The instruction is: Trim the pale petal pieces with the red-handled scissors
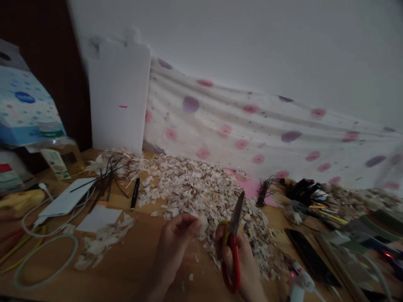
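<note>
My right hand grips red-handled scissors, blades pointing up and away over a wide heap of pale cut scraps on the wooden table. My left hand is just left of it, fingers pinched on a small pale scrap at the heap's near edge. The two hands are close together, almost touching.
A black pen, thin dark twigs, a white sheet and white cables lie left. A white board leans on the spotted cloth. A glue gun, a phone and tools crowd the right.
</note>
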A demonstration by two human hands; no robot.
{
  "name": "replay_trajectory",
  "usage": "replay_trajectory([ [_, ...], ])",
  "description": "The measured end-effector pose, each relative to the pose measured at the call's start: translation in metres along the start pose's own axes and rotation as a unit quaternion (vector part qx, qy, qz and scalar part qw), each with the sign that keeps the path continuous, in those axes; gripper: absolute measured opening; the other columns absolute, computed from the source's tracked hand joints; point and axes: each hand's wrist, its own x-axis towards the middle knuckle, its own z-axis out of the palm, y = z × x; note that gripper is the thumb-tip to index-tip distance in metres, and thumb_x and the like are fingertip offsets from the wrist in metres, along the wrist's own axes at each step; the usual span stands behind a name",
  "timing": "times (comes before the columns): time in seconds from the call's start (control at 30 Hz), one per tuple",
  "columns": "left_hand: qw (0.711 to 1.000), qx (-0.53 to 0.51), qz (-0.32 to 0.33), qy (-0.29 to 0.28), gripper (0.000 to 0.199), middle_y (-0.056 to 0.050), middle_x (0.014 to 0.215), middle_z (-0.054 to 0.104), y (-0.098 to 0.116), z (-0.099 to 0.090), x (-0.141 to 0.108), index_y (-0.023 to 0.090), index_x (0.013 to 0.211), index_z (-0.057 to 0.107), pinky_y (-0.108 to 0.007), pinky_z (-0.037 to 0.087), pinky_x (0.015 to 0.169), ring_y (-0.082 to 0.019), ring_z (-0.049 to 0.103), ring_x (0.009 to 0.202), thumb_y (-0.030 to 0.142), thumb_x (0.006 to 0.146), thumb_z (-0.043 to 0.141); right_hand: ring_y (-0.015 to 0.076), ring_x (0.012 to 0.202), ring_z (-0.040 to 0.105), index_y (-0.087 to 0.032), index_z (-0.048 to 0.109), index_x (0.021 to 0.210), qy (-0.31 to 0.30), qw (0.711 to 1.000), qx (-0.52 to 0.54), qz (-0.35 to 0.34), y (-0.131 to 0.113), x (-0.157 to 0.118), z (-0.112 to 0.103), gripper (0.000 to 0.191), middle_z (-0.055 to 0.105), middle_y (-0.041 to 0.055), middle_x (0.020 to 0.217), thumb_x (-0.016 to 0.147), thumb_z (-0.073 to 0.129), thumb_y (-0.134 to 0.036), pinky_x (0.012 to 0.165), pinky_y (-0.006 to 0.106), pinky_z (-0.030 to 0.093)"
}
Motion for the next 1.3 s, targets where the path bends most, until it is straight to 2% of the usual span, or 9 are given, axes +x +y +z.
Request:
replay_trajectory([
  [0.13,0.995,-0.067,0.01,0.07,0.037,-0.003,0.074,0.071,0.006,0.0,0.0,0.017,0.08,0.074,-0.022,0.05,0.066,-0.015,0.063,0.072,0.048,0.062,0.084,0.0218,0.075,0.059,-0.023,0.06,0.104,-0.054,0.997,-0.056,-0.031,0.014,-0.01,0.007,0.065,0.063,0.007,0.089,0.083,0.04,-0.081,0.065,0.03,0.048],
  [0.23,0.995,-0.07,-0.005,0.072,0.04,-0.007,0.088,0.076,0.01,-0.001,0.0,0.018,0.087,0.077,-0.025,0.052,0.076,-0.019,0.067,0.085,0.047,0.06,0.084,0.0216,0.072,0.06,-0.022,0.058,0.11,-0.111,0.992,-0.054,-0.019,0.021,-0.013,0.01,0.073,0.064,0.0091,0.094,0.078,0.043,-0.085,0.062,0.031,0.048],
  [0.3,0.995,-0.071,-0.01,0.069,0.039,-0.006,0.088,0.076,0.01,-0.003,0.001,0.019,0.088,0.078,-0.024,0.052,0.076,-0.019,0.067,0.085,0.047,0.061,0.084,0.0211,0.071,0.06,-0.021,0.057,0.114,-0.129,0.99,-0.054,-0.007,0.021,-0.015,0.011,0.075,0.063,0.0096,0.098,0.075,0.046,-0.085,0.062,0.031,0.049],
  [0.5,0.991,-0.117,0.006,0.058,0.035,0.0,0.058,0.066,0.005,-0.008,0.004,0.016,0.072,0.071,-0.021,0.048,0.059,-0.012,0.059,0.058,0.045,0.059,0.086,0.0213,0.068,0.059,-0.023,0.057,0.114,-0.117,0.991,-0.068,0.005,0.023,-0.018,0.014,0.077,0.063,0.0076,0.092,0.075,0.043,-0.087,0.06,0.031,0.047],
  [0.7,0.986,-0.148,-0.015,0.075,0.039,-0.002,0.065,0.071,0.003,-0.009,0.006,0.016,0.071,0.071,-0.023,0.053,0.064,-0.014,0.066,0.062,0.046,0.055,0.088,0.0178,0.061,0.053,-0.021,0.055,0.113,-0.149,0.982,-0.119,0.014,0.041,-0.019,0.012,0.085,0.063,0.0075,0.088,0.073,0.031,-0.092,0.059,0.03,0.044],
  [0.83,0.989,-0.131,-0.007,0.07,0.035,-0.003,0.068,0.072,0.008,-0.01,0.004,0.016,0.071,0.072,-0.022,0.052,0.068,-0.015,0.067,0.068,0.045,0.057,0.087,0.0187,0.061,0.054,-0.021,0.057,0.111,-0.156,0.976,-0.148,0.035,0.045,-0.017,0.005,0.08,0.065,0.0079,0.087,0.073,0.036,-0.089,0.06,0.031,0.043],
  [1.0,0.997,-0.055,0.024,0.058,0.028,-0.003,0.069,0.072,0.013,-0.011,0.001,0.018,0.072,0.072,-0.022,0.05,0.066,-0.016,0.065,0.069,0.043,0.064,0.081,0.0201,0.059,0.055,-0.025,0.06,0.105,-0.147,0.976,-0.157,0.037,0.045,-0.015,0.003,0.064,0.066,0.0071,0.082,0.075,0.047,-0.079,0.058,0.031,0.042],
  [1.17,0.997,-0.04,0.039,0.057,0.026,-0.004,0.067,0.071,0.01,-0.011,0.006,0.019,0.069,0.071,-0.023,0.051,0.062,-0.018,0.066,0.068,0.043,0.064,0.08,0.0215,0.061,0.055,-0.025,0.061,0.101,-0.143,0.975,-0.17,0.002,0.041,-0.016,0.007,0.072,0.063,0.0056,0.077,0.074,0.037,-0.087,0.06,0.032,0.04],
  [1.3,0.996,-0.048,0.056,0.059,0.023,-0.004,0.069,0.072,0.003,-0.012,0.009,0.019,0.071,0.072,-0.023,0.052,0.065,-0.018,0.067,0.07,0.041,0.067,0.079,0.0214,0.064,0.055,-0.023,0.06,0.103,-0.129,0.978,-0.162,-0.013,0.029,-0.016,0.011,0.074,0.064,0.0047,0.078,0.075,0.039,-0.088,0.061,0.031,0.039],
])
